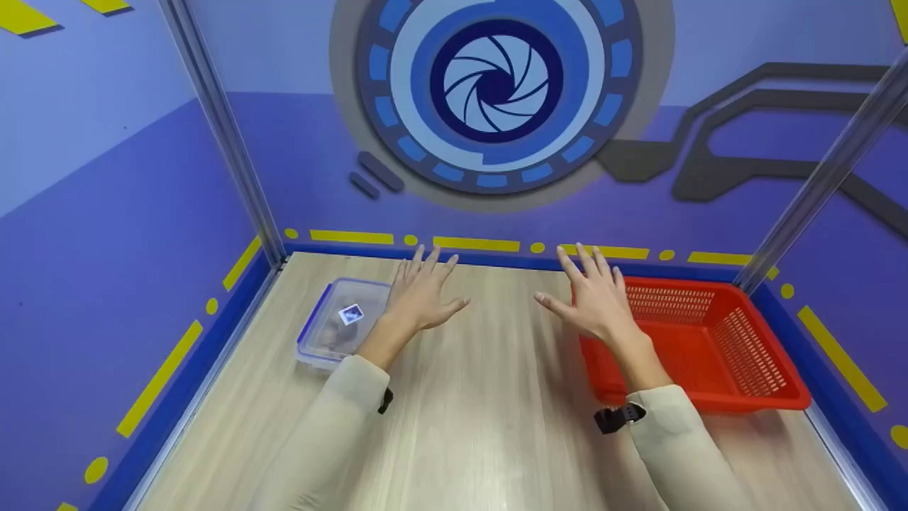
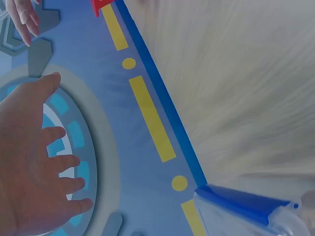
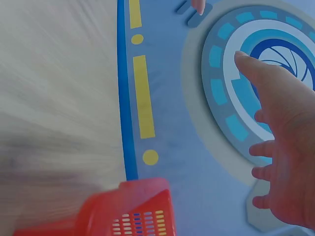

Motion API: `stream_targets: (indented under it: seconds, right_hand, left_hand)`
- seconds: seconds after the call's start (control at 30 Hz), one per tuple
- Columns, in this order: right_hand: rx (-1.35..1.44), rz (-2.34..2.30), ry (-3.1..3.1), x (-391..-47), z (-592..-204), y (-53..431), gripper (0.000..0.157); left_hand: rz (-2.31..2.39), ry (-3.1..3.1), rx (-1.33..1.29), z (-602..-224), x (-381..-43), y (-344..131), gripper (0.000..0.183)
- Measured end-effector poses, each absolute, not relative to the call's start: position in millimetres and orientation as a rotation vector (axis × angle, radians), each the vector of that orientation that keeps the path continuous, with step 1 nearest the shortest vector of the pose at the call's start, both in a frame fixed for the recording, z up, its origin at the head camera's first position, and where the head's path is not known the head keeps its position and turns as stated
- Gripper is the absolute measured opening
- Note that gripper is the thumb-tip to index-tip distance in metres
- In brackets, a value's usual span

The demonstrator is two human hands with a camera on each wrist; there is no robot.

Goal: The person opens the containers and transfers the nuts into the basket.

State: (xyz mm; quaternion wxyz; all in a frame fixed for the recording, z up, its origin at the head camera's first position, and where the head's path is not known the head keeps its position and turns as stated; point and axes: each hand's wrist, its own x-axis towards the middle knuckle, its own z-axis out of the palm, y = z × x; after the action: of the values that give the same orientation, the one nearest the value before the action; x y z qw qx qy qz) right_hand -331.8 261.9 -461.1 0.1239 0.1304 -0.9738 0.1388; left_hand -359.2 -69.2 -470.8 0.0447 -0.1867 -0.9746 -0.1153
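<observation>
My left hand (image 1: 420,294) hovers in the air with its fingers spread, holding nothing. Just left of it, partly behind it in the head view, a clear lidded plastic container (image 1: 333,333) with blue edging stands on the table; a small square sticker (image 1: 351,314) is on its lid, and what lies inside is too blurred to tell. My right hand (image 1: 596,301) is raised likewise, fingers apart and nothing in it. It overlaps the left part of a red plastic basket (image 1: 691,348) with slotted walls. Both wrist views show the hands (image 2: 37,157) (image 3: 290,142) with extended fingers.
A wood-grain table (image 1: 489,397) lies under both hands. Blue printed panels (image 1: 284,163) with yellow marks wall it in at the back and sides, joined by metal corner posts (image 1: 227,128). The basket's right end sits close to the right wall.
</observation>
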Motion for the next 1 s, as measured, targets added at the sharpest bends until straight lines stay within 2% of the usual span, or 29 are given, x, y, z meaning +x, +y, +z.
stream_targets:
  seconds: [0.3,0.47,0.63,1.0]
  right_hand:
    - [0.394,0.478,-2.806,-334,-465,251,0.098]
    - [0.441,0.659,-2.732,-333,-470,235,0.091]
    - [0.502,0.941,-2.622,-333,-479,207,0.083]
    - [0.547,1.373,-2.564,-334,-504,132,0.078]
  left_hand:
    - [-0.367,-2.968,-0.6,-473,-361,-80,0.085]
    - [-0.393,-2.964,-0.595,-476,-363,-101,0.084]
    - [-0.479,-2.999,-0.553,-482,-363,-134,0.085]
    - [-0.577,-2.99,-0.506,-488,-364,-189,0.077]
